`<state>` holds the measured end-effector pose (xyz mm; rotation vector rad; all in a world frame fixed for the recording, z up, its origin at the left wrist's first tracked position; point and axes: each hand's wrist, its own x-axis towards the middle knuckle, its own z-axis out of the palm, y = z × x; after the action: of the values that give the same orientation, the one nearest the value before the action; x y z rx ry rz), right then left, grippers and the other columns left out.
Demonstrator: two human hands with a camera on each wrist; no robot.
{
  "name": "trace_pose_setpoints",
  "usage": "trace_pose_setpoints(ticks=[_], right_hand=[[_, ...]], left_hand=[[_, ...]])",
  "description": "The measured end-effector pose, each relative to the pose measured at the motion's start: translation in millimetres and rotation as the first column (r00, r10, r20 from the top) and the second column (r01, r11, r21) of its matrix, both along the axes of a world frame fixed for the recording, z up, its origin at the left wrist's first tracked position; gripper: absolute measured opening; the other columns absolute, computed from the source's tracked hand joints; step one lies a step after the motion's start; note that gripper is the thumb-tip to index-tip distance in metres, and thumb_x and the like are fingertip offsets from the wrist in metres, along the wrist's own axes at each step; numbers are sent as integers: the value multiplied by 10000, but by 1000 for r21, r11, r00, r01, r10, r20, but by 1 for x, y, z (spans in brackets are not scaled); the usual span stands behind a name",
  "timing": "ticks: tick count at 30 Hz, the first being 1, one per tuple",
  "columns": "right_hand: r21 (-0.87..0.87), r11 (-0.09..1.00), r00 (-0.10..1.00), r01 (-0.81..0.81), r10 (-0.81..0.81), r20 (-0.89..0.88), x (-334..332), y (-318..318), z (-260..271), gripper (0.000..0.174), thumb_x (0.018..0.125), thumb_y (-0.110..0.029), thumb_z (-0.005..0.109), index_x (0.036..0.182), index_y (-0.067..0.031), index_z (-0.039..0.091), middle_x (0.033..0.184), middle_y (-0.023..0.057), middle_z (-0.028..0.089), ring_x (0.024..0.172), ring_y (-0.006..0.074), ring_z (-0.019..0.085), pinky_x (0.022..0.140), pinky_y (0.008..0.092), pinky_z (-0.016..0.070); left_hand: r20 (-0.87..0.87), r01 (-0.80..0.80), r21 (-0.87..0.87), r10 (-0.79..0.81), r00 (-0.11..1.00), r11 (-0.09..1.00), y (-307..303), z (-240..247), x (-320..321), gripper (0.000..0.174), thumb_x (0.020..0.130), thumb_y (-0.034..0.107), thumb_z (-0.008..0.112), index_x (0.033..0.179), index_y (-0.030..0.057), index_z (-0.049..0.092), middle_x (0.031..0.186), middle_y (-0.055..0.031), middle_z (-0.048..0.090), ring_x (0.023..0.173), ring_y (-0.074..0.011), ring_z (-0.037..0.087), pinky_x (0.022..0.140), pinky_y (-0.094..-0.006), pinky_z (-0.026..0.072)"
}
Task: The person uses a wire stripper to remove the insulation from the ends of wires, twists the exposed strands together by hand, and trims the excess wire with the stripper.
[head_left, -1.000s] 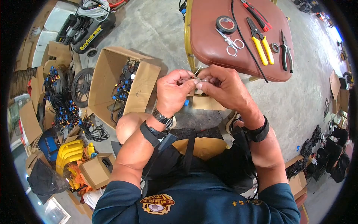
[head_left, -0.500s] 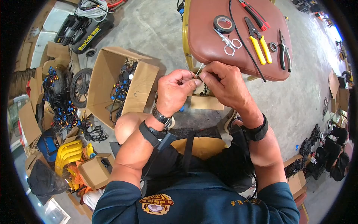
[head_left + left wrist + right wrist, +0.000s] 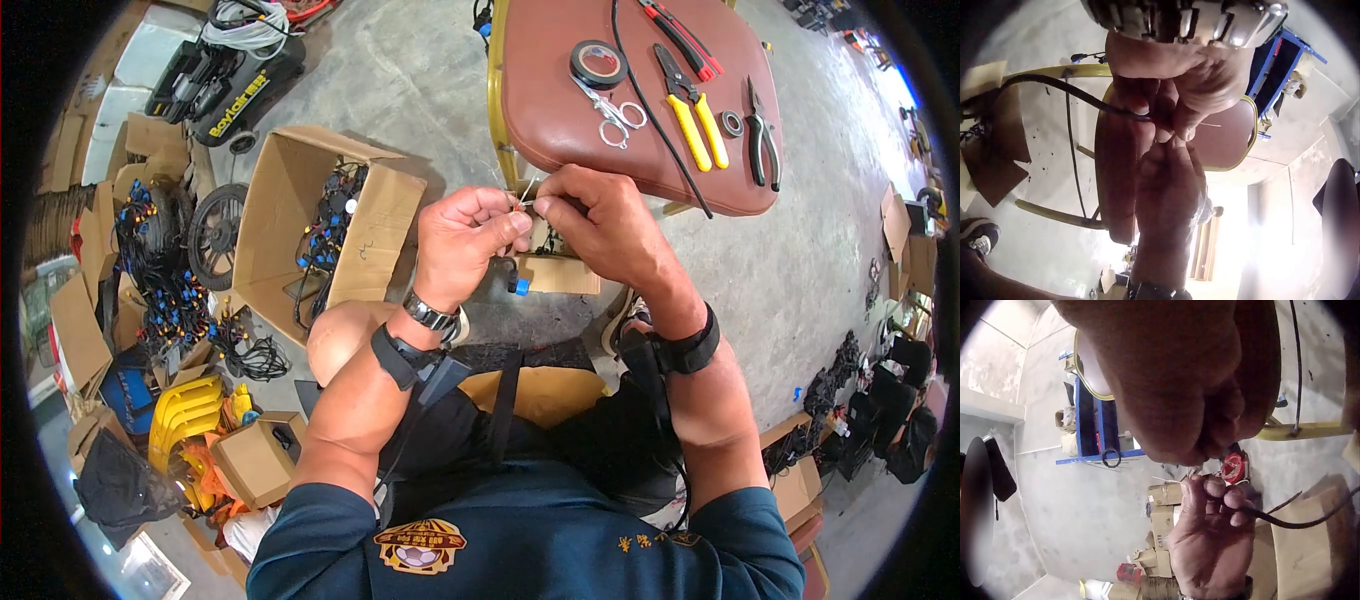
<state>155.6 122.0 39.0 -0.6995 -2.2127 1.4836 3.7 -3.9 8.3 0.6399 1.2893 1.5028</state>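
Note:
In the head view the left hand [image 3: 462,240] and the right hand [image 3: 606,222] meet in front of the chair, fingertips nearly touching. Thin pale wire [image 3: 529,188] pokes up between them, pinched at the fingertips. A black cable [image 3: 1094,101] runs into the left hand's curled fingers in the left wrist view. Below that hand hangs a blue connector [image 3: 521,287]. From the right wrist, the left hand [image 3: 1213,540] faces palm up with a fine wire end [image 3: 1166,479] beside its thumb; the right hand's fingertips are partly hidden.
A brown chair seat [image 3: 560,130] holds black tape [image 3: 599,64], scissors [image 3: 613,122], yellow-handled strippers [image 3: 698,130], red-handled cutters [image 3: 690,40], black pliers [image 3: 765,150], a small ring [image 3: 732,123] and a black cable. A cardboard box [image 3: 270,220] of connectors stands left; a smaller box [image 3: 556,275] lies below the hands.
The fingertips have drawn slightly apart, showing more of the wire between them. The blue connector under the left hand has swung into fuller view.

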Motion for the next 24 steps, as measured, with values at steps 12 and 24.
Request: trace_pose_setpoints(ticks=[12, 24], right_hand=[[-99, 995, 997, -26, 32, 65, 3, 2, 2, 111, 890, -89, 637, 929, 14, 629, 708, 43, 566, 652, 90, 485, 594, 286, 438], [144, 990, 995, -9, 23, -95, 2, 10, -3, 99, 847, -68, 647, 899, 16, 645, 783, 144, 605, 710, 282, 601, 652, 361, 479]], left_hand=[[-75, -12, -43, 9, 997, 999, 1, 4, -5, 126, 890, 72, 681, 990, 1, 653, 800, -84, 690, 664, -140, 650, 547, -212, 451], [-169, 93, -89, -107, 980, 992, 2, 6, -3, 99, 857, 15, 705, 945, -24, 684, 733, -41, 663, 604, -80, 591, 550, -227, 484]])
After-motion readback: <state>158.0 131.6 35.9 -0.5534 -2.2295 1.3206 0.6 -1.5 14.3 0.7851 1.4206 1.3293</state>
